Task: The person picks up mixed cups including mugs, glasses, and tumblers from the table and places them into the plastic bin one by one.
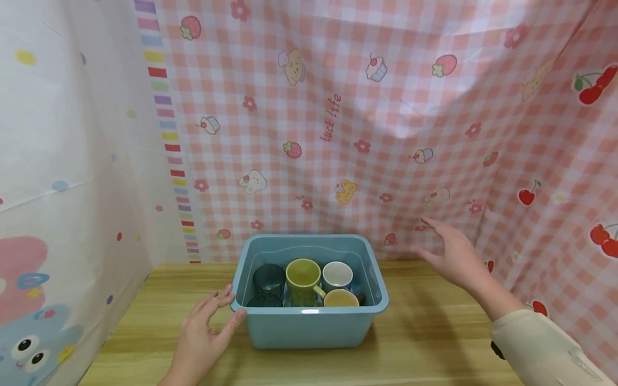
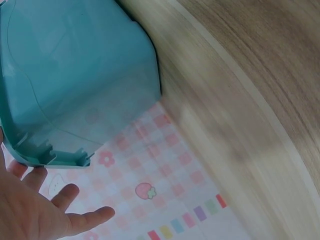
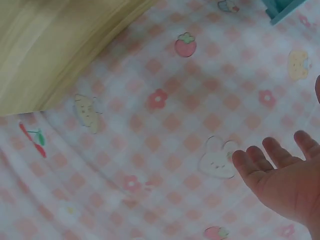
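Observation:
A blue plastic bin point(image 1: 309, 329) stands on the wooden table. Inside it are a yellow-green mug point(image 1: 303, 272), a white cup point(image 1: 337, 274), a tan cup point(image 1: 340, 298) and a dark glass cup point(image 1: 269, 279); a second dark glass is partly hidden behind the front wall. My left hand point(image 1: 203, 327) is at the bin's left front corner, fingers extended and spread. In the left wrist view, fingertips of the left hand point(image 2: 35, 210) overlap the rim of the bin point(image 2: 85, 65). My right hand point(image 1: 454, 257) is raised in the air right of the bin, fingers extended, holding nothing.
A pink checked cloth point(image 1: 309, 161) with fruit and animal prints hangs behind the table point(image 1: 145, 332). White printed cloth point(image 1: 72, 161) hangs at the left, and more checked cloth with cherries point(image 1: 555, 214) at the right. The bin stands close to the back cloth.

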A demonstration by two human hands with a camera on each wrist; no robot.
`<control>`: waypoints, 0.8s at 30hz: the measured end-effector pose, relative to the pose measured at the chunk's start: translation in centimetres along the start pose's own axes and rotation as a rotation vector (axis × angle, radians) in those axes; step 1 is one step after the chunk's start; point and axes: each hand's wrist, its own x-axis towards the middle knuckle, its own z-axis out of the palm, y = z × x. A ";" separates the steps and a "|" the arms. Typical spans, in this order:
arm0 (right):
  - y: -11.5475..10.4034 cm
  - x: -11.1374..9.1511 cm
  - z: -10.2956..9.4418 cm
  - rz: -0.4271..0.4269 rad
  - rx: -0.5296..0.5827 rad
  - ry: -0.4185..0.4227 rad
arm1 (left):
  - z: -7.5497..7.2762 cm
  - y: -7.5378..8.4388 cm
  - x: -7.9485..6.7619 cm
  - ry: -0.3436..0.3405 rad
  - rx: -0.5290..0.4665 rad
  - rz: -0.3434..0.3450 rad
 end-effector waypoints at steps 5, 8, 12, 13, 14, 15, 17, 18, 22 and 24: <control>1.7 -1.5 -0.5 0.087 0.037 0.010 | 0.0 0.2 -0.1 -0.021 -0.003 -0.022; 2.9 -2.4 -0.5 0.125 0.052 -0.001 | -0.1 0.3 -0.2 -0.022 -0.006 -0.024; 4.4 -3.7 0.0 0.163 0.065 -0.028 | -0.1 0.3 -0.2 -0.013 0.000 -0.016; 4.7 -4.1 0.1 0.173 0.068 -0.037 | -0.1 0.3 -0.2 -0.013 0.003 -0.016; 5.0 -4.4 0.3 0.180 0.069 -0.043 | -0.1 0.3 -0.2 -0.012 0.006 -0.013; 5.3 -4.7 0.5 0.189 0.078 -0.055 | -0.1 0.4 -0.2 -0.012 0.009 -0.013; 5.8 -5.4 0.9 0.206 0.094 -0.075 | -0.1 0.4 -0.3 -0.014 0.010 -0.013; 6.1 -5.7 1.1 0.214 0.102 -0.081 | -0.1 0.4 -0.3 -0.014 0.013 -0.014; 7.1 -6.8 2.3 0.234 0.122 -0.094 | -0.1 0.6 -0.3 -0.014 0.015 -0.015; 7.6 -7.1 2.9 0.236 0.117 -0.092 | -0.1 0.6 -0.3 -0.014 0.017 -0.017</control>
